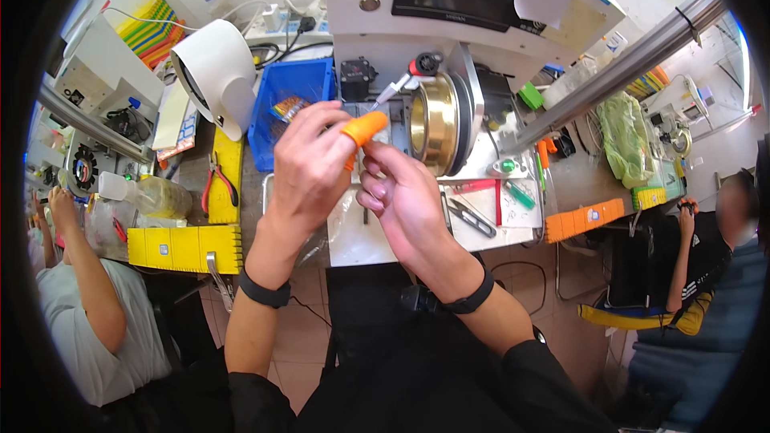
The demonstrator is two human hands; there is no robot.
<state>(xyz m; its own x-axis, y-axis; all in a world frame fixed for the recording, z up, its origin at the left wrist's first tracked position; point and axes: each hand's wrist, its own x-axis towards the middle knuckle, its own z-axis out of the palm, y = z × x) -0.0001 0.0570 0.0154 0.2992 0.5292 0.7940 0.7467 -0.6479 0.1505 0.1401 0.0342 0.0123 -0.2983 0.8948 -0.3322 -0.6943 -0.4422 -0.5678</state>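
My left hand [309, 164] is raised over the bench, with orange finger cots [366, 127] on its fingertips. Its thumb and forefinger are pinched together. Close against them is my right hand [409, 204], also closed, its fingers curled and its thumb and forefinger meeting near the cots. Whatever lies between the fingertips is too small or hidden to name. Just right of the hands stands a brass ring [429, 127] on the machine's round black mount. Above the fingertips, a slim tool with a red and black head [413, 76] slants down to the left.
A blue bin [290, 80] with small bagged parts stands behind my left hand. Red-handled pliers [215, 184] lie on a yellow strip to the left. Tweezers [472, 216] and a green-handled tool [520, 195] rest at right. A metal post [618, 64] crosses the right side. People sit on both sides.
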